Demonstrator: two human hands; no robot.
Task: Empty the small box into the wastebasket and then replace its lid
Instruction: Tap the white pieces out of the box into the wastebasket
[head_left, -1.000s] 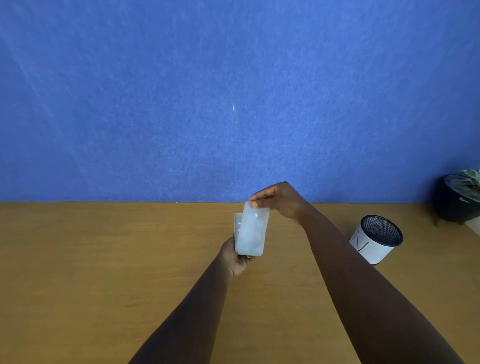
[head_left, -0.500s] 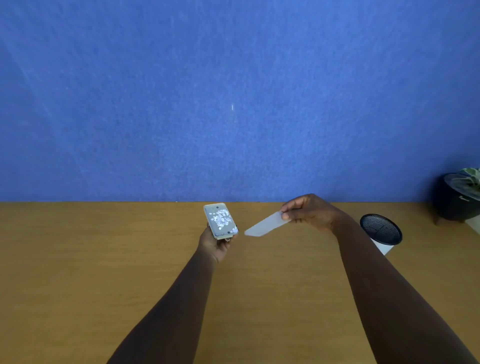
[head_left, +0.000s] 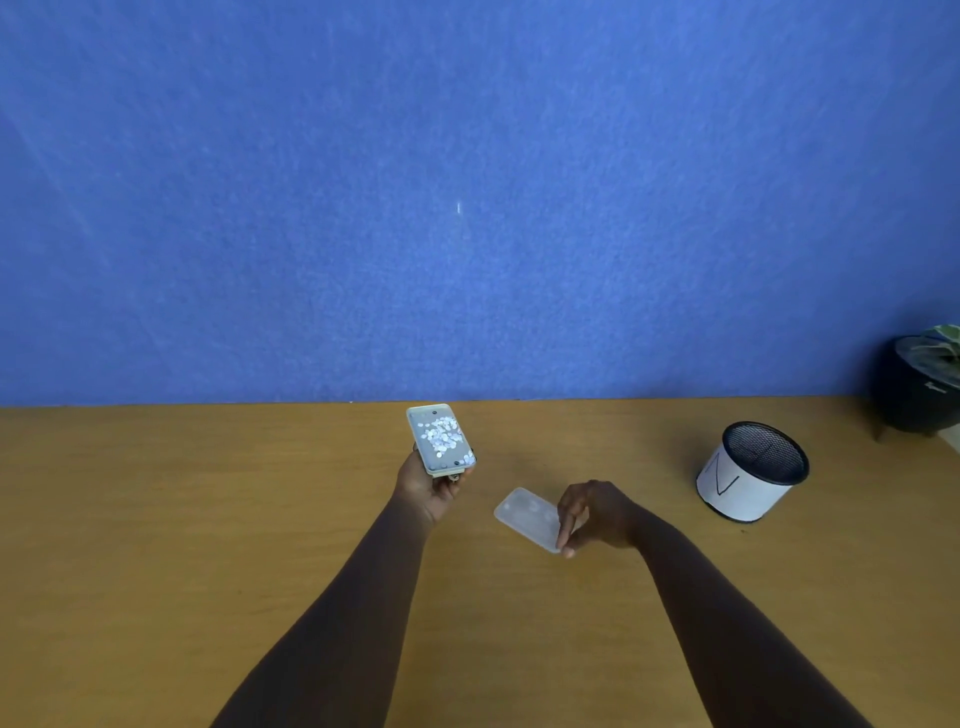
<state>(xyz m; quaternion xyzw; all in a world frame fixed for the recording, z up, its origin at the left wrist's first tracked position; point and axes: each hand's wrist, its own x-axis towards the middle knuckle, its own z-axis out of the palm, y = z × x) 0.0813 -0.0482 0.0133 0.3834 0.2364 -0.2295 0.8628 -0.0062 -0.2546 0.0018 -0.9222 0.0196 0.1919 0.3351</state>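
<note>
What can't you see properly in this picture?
All in the head view:
- Wastebasket: its inside is hidden by the dark mesh wall.
- Plant pot: cut off by the right edge.
- Small box: the white bits inside are too small to identify.
- Lid: its near corner is covered by the right hand.

Views: one only, the head camera, so no part of the scene is shared with a second view.
Position: above the wooden table (head_left: 156, 571), at the person's head, behind both forearms.
Facing: forward and down, toward the blue wall (head_left: 467, 182) at the table's far edge.
Lens: wide-angle; the table edge bows slightly.
Nearness: forearms enter from the bottom edge; left hand (head_left: 428, 486) and right hand (head_left: 597, 512) sit mid-frame.
Right margin: wastebasket (head_left: 748, 475), with a potted plant (head_left: 922, 384) cut off by the frame.
</note>
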